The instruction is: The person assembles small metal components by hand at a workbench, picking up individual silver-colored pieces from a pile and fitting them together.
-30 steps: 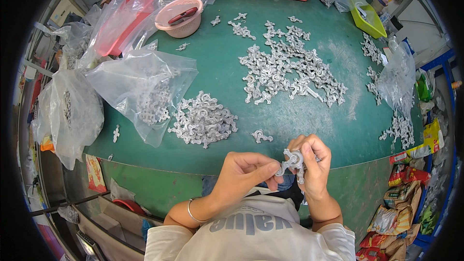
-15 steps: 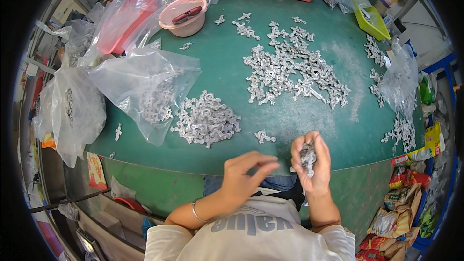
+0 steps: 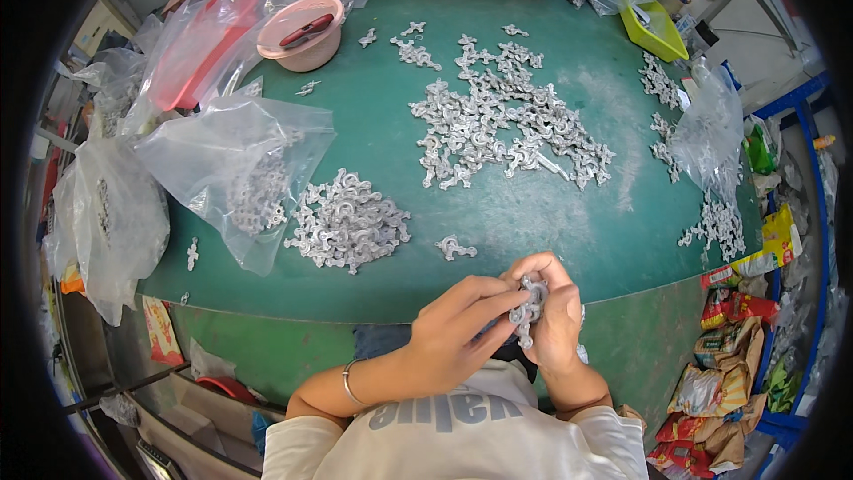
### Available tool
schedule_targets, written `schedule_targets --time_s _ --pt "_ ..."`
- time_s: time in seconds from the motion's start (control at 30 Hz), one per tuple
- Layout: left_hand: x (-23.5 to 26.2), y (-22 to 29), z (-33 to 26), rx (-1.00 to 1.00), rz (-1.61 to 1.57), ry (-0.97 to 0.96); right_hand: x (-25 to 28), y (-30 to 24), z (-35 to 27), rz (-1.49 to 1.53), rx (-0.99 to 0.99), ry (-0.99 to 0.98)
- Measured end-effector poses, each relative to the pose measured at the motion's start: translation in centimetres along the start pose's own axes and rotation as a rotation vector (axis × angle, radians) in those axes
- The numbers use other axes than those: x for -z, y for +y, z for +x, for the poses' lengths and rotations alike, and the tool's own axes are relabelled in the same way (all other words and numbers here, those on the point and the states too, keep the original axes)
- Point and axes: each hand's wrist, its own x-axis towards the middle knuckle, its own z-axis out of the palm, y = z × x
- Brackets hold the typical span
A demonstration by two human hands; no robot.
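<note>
table: green round top (image 3: 551, 213), its near edge running just ahead of both hands
big pile: loose cast metal parts (image 3: 506, 129) lying well ahead, slightly right
small pile: (image 3: 346, 224) sitting ahead-left, nearer the left hand
right hand: (image 3: 555, 324) gripping a cluster of parts (image 3: 529, 307), long axis running near-vertical
left hand: (image 3: 453, 338) pinching the same cluster from its left
single part: (image 3: 455, 249) lying just ahead of the fingers
</note>
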Motion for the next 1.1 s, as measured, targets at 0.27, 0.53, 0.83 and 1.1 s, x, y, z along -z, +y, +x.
schedule_targets --time_s 0.27,0.53,0.83,1.1 --pt "0.6 0.8 -0.2 0.042 -0.210 0.108 -0.1 -1.1 -1.2 0.210 -0.087 -0.079" --pt "0.2 1.1 -0.5 0.097 -0.341 0.126 -0.6 -1.1 -1.2 0.396 -0.081 -0.048" --pt "0.4 1.1 -0.6 0.063 -0.334 0.109 -1.9 -1.9 -0.9 0.207 -0.041 0.034" --pt "-0.3 1.0 -1.1 -0.046 -0.296 0.095 -1.1 -1.0 -0.7 0.402 0.031 -0.051"
